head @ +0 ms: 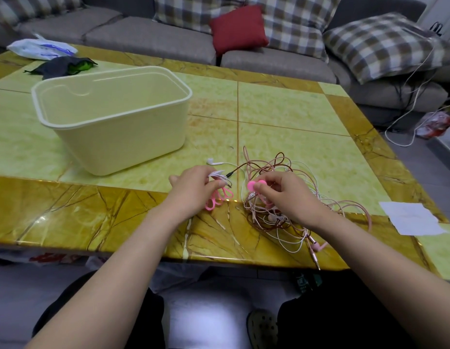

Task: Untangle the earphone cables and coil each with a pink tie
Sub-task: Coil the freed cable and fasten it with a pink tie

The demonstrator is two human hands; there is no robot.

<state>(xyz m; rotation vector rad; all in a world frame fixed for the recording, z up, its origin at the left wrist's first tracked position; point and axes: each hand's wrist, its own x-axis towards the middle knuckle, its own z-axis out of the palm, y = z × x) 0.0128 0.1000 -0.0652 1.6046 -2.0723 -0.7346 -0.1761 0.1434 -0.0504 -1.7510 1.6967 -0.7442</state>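
Head view, right hand pinches pink tie

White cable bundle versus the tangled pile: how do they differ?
The white cable bundle is gathered into tight loops; the tangled pile sprawls loose. The bundle looks all white; the pile mixes pink, brown and white. The left hand grips the bundle; the pile lies on the table under the right hand, which pinches a pink tie. Both are earphone cables.

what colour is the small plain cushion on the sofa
The cushion is dark red; the head view shows it.
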